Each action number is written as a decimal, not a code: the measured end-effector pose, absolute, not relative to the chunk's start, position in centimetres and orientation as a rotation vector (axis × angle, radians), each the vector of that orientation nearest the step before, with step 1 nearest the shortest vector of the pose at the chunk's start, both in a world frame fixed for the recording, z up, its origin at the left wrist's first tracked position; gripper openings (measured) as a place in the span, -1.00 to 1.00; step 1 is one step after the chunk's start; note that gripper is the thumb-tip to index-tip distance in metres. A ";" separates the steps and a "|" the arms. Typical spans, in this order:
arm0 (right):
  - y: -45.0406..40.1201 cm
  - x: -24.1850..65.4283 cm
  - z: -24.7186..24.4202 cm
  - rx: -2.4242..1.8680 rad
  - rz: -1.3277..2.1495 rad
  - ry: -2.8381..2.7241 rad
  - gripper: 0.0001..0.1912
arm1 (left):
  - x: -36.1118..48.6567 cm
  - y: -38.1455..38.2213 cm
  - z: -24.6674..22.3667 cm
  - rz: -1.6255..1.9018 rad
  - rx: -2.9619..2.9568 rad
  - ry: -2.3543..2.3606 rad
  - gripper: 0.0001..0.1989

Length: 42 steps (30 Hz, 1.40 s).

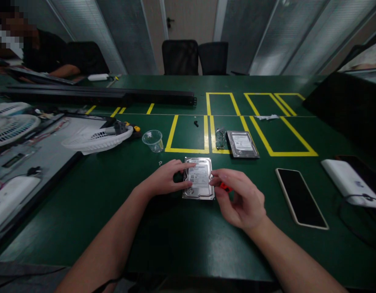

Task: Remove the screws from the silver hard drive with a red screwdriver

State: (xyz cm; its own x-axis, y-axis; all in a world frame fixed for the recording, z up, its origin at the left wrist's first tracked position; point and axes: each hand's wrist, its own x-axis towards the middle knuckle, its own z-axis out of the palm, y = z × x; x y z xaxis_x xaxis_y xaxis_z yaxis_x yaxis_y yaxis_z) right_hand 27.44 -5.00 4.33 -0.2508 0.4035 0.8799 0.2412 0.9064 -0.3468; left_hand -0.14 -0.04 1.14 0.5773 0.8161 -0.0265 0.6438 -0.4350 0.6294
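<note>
A silver hard drive [202, 179] with a white label lies flat on the green table in front of me. My left hand [166, 176] steadies it from the left, thumb and index finger pressed on its top face. At its right edge is my right hand [241, 195], with the fingers closed around a red-and-black screwdriver [226, 187]. Most of that tool is hidden by the fingers, its tip included. A few tiny pale pieces [160, 162], perhaps screws, are on the table beyond my left hand.
A clear plastic cup [153, 141] and white fan covers [99, 138] are to the left. Another hard drive [242, 143] sits behind mine at right. Further right are a phone [300, 197] and a white power bank [351, 183]. A person [50, 55] sits at far left.
</note>
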 end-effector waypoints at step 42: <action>-5.0 27.9 4.4 -0.473 0.112 -1.856 -0.42 | -0.2 -0.1 0.9 0.400 2.209 1.146 -0.32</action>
